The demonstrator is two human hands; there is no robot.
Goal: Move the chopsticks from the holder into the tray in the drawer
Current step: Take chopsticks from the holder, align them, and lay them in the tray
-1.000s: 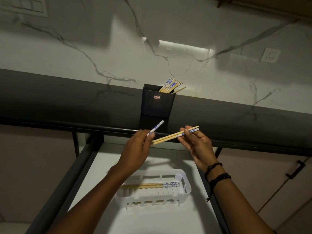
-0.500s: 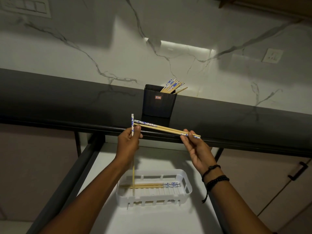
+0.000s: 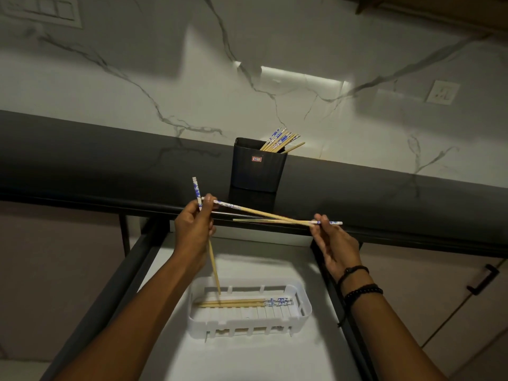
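Over the white drawer floor (image 3: 247, 358), 1 blue-patterned wooden chopstick (image 3: 214, 268) is gripped near upright by the curled left hand (image 3: 193, 229). Its tip is above the white slotted plastic tray (image 3: 303, 301). 2 crossed chopsticks (image 3: 247, 208) are pinched by the right hand (image 3: 334, 243). 2 laid chopsticks (image 3: 236, 302) are seen in the tray, with the remainder (image 3: 280, 140) in the black rectangular holder (image 3: 257, 174).

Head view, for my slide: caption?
Left hand and right hand hold chopsticks above the white tray, black holder behind.

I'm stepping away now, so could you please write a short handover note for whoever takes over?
Left hand: grips an upright chopstick, tip toward the tray, and pinches a slanted chopstick by its end.
Right hand: pinches a level chopstick.
Done: two chopsticks lie in the tray.
Left: the three in hand, then the bunch in the holder.
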